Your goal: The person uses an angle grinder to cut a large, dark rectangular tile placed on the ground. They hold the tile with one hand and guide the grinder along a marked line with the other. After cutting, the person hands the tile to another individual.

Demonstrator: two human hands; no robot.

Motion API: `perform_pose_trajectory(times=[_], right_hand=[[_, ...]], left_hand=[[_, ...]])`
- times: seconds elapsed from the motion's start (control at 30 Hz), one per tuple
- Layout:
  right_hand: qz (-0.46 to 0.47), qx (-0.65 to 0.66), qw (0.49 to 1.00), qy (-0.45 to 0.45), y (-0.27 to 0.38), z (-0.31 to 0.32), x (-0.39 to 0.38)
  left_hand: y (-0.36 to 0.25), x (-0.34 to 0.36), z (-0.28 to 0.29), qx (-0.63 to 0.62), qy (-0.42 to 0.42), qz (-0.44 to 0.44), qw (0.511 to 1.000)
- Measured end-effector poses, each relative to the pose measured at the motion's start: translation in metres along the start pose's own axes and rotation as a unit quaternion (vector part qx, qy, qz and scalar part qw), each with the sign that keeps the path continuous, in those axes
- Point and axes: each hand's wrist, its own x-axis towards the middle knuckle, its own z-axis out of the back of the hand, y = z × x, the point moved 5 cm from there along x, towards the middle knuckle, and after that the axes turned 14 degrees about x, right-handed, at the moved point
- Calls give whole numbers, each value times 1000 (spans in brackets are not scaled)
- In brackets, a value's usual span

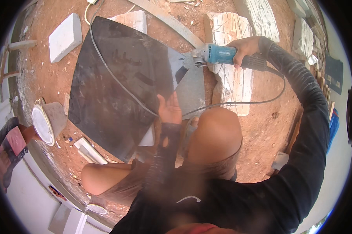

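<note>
The right hand [244, 48] clasps the grinder [221, 54]; the left hand [170, 110], fingers extended, seemingly touches the dark slab [105, 101], which tool kickback could chip.

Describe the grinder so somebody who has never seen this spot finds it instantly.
Start at the big dark slab, left of centre. Off its upper right edge, the right hand grips the grinder. Its teal body and silver-grey head set it apart from the white blocks nearby.

The slab [103, 95] lies left of the grinder [221, 54]. Left of the slab, a bucket [58, 117] is near, a block [65, 38] far.
</note>
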Motion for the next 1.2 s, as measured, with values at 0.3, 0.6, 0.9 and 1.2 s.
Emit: perform_pose_trajectory(times=[0.3,0.6,0.9,1.2], right_hand=[[15,-2,1000,-10,-9,7,-1],[-6,5,1000,-14,0,-9,-4],[17,9,1000,-15,-9,-3,0],[9,27,999,-30,-6,-15,-5]], left_hand=[[2,1,0,1,10,5,1000],[-2,3,2,1,-6,5,1000],[-1,0,-2,-3,7,2,1000],[-3,-4,-5,-4,14,3,1000]])
